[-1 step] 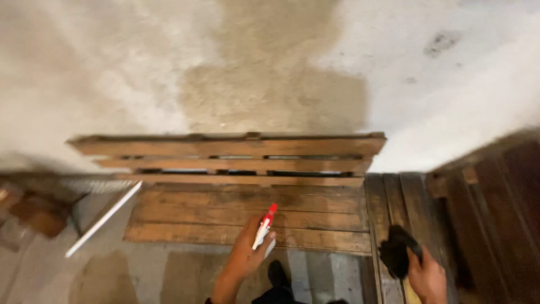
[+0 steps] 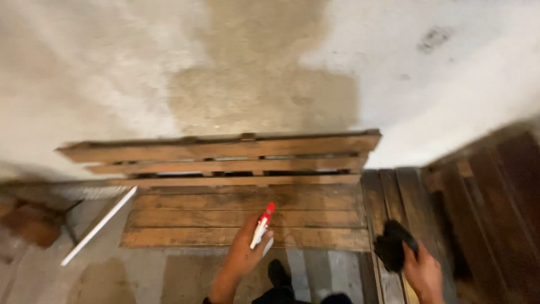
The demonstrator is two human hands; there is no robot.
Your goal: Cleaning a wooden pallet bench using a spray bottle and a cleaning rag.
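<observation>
my left hand (image 2: 243,254) was wrapped around a white spray bottle with a red nozzle (image 2: 261,226), held up over the wooden pallet bench (image 2: 236,202) and pointed at its slats. my right hand (image 2: 423,271) was clenched around a dark cloth (image 2: 394,245) off to the side, over the darker boards (image 2: 394,191). i judged i was at the spraying stage; next called for wetting the slats, then bringing the cloth across.

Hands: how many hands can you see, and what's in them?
2. The left hand holds a white spray bottle with a red nozzle. The right hand, bottom right, holds a black cloth.
</observation>
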